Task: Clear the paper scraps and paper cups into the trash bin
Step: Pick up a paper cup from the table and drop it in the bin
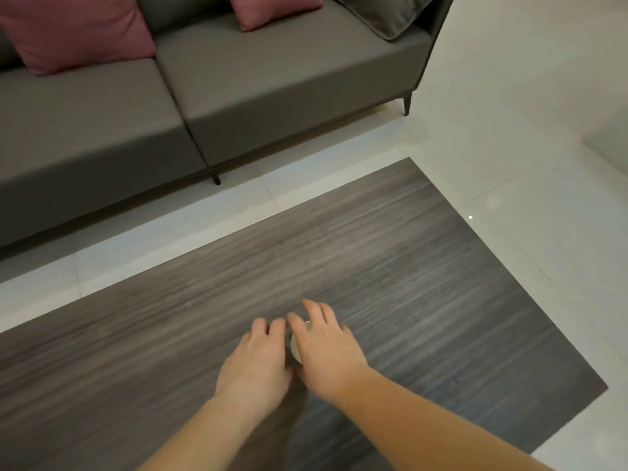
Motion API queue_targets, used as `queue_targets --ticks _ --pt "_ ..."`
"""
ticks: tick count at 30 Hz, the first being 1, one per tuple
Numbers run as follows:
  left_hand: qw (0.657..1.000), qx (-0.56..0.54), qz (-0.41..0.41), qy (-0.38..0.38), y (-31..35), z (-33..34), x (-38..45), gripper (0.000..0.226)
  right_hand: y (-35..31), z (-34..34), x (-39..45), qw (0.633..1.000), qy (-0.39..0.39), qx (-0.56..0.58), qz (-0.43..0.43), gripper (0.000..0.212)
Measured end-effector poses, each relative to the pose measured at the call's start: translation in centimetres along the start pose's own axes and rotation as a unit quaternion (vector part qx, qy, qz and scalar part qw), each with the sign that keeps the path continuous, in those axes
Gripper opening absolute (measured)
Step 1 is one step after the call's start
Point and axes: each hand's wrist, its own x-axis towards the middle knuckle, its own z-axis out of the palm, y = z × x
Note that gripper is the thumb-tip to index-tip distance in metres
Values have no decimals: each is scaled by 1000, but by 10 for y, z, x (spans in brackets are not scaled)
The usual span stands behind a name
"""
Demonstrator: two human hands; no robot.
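Head view: my left hand (260, 358) and right hand (323, 348) close around a pale cup (295, 346) mid-tabletop (441, 283), fingers curled on its sides, though blur hides the grip. Bare wood runs to the far edge and right corner; sofa (204, 107) beyond.

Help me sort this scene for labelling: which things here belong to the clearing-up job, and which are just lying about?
Part of the job:
- paper cup, a pale sliver showing between the hands
- left hand and right hand, closing in on it; grip unclear

Just there:
- dark wood-grain table
- grey sofa
- pink cushions
- grey cushion

No trash bin or paper scraps in view.
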Motion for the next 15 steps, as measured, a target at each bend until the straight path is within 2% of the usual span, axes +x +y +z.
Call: queue_targets --ticks 9,15 --pt "999 15 -22 -36 7 2 12 57 13 1 14 998 -65 -20 3 61" --pt "997 64 -9 -42 25 -10 22 59 36 -24 11 999 -47 -21 7 59"
